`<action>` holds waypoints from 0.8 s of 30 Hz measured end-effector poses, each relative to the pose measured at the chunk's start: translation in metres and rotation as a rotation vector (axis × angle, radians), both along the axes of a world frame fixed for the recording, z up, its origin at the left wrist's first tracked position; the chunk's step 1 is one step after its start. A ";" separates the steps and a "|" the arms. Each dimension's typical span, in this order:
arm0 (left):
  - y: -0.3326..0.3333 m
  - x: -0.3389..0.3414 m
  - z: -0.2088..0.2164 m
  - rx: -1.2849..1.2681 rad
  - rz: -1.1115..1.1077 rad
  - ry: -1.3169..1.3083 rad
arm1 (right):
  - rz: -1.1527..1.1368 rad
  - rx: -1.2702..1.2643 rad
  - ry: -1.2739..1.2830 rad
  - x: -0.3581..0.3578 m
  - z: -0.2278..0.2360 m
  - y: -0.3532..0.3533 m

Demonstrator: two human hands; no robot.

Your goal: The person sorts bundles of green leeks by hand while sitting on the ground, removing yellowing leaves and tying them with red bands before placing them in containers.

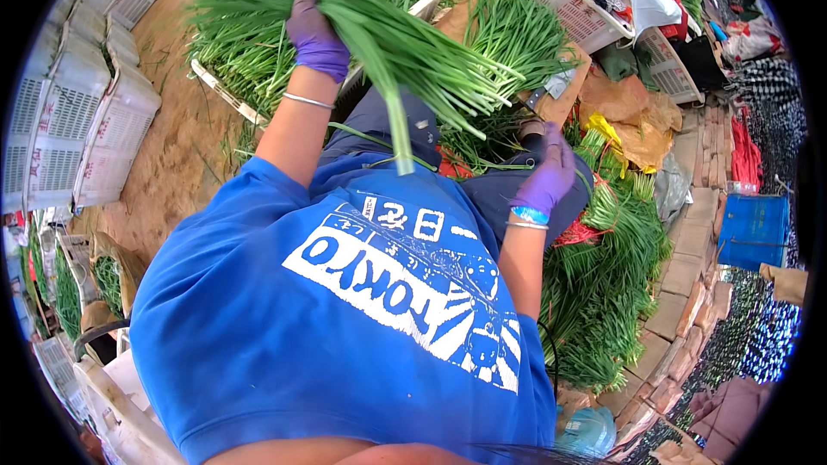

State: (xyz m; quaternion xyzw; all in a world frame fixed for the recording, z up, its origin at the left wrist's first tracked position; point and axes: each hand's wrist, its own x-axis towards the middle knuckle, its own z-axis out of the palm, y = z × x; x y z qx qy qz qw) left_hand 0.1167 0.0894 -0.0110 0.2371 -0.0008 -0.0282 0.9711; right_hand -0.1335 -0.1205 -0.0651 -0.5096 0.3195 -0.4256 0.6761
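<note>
My left hand (314, 30), in a purple glove, is closed around a loose bunch of garlic chives (405, 39). The leaves point left and the pale stem ends point right; a few stalks droop toward my lap. My right hand (550, 176), gloved in purple too, is held over my right knee with its fingers stretched upward and nothing visible in them. Just beyond it lies a wooden board (570, 90) with a metal piece (558, 84) on its edge. Another pile of chives (521, 39) rests at the board's far end.
A white crate (226, 96) full of chives stands ahead on the left. Tied bunches (603, 293) with red bands are heaped right of my leg. Stacked white crates (116, 133) line the far left; another crate (551, 0) holds cloths. A blue container (753, 231) sits far right.
</note>
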 end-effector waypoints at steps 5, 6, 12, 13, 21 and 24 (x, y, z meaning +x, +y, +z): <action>-0.054 -0.045 0.008 0.246 0.133 -0.359 | 0.333 -1.098 0.319 0.030 0.068 0.048; -0.065 -0.052 0.012 0.267 0.115 -0.459 | 0.362 -1.259 0.440 0.039 0.076 0.053; -0.111 -0.105 0.059 0.193 -0.199 -0.236 | 0.592 -0.607 -0.004 0.088 0.055 0.036; -0.117 -0.106 0.060 0.321 -0.267 -0.281 | 0.607 -0.524 -0.086 0.088 0.053 0.037; -0.104 -0.076 0.084 1.150 -0.399 -1.245 | 0.552 0.281 -0.520 0.038 0.041 0.001; -0.093 -0.076 -0.007 0.986 -1.111 -1.065 | 0.588 0.305 -0.552 0.036 0.043 -0.002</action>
